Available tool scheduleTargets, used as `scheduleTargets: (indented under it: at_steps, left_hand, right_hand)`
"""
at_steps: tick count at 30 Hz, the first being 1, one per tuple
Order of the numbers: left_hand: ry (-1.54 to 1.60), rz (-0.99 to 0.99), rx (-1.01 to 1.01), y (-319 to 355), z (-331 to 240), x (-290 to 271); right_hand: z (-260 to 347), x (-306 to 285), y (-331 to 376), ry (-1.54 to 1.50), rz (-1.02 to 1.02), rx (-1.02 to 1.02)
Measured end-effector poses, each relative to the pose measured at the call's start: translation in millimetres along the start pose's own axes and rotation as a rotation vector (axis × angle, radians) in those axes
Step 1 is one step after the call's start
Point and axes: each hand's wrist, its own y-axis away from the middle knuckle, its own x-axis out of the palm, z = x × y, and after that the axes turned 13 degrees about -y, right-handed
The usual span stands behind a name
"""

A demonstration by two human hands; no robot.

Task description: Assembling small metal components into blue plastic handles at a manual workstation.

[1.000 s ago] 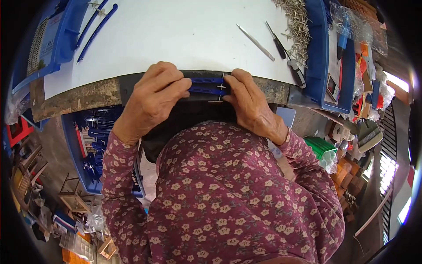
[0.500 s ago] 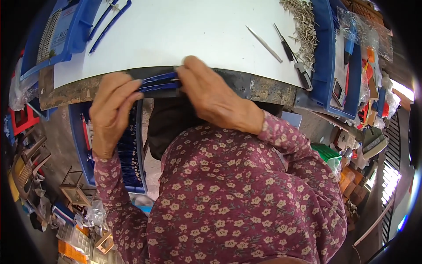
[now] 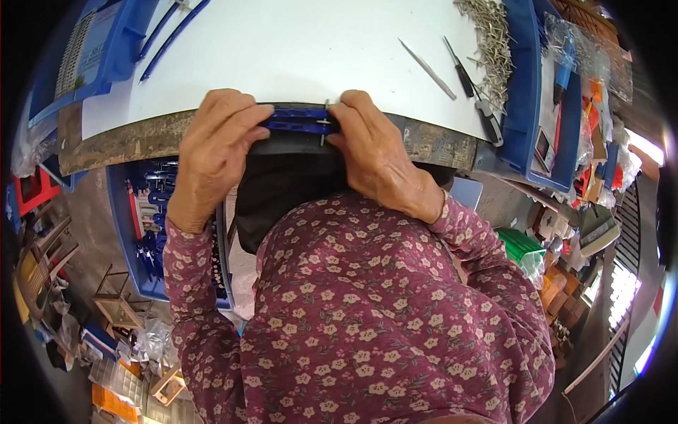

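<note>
White worktop [image 3: 282, 63] lies beyond the left hand [image 3: 215, 152] and right hand [image 3: 381, 152], which pinch opposite ends of paired blue strips [image 3: 300, 127] between them. Level, even pressure should hold the metal pin [image 3: 323, 137] straight near the right hand.

Pinching blue strips [image 3: 300, 121] with left hand [image 3: 220, 152] and right hand [image 3: 378, 155] at near edge of surface [image 3: 282, 60]. Showing metal pins [image 3: 493, 49] on its right.
</note>
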Motion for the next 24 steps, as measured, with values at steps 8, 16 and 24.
scheduleTargets:
  at_steps: [8, 16, 24]
  left_hand:
    - [-0.094, 0.041, -0.184, 23, 20, -38]
    - [-0.203, 0.026, -0.226, 31, 28, -56]
    - [-0.269, 0.116, -0.034, 21, -8, -16]
  right_hand:
    - [8, 41, -38, -0.07, -0.005, -0.128]
    - [15, 65, -56, -0.049, -0.017, -0.221]
    - [9, 11, -8, 0.024, 0.108, -0.03]
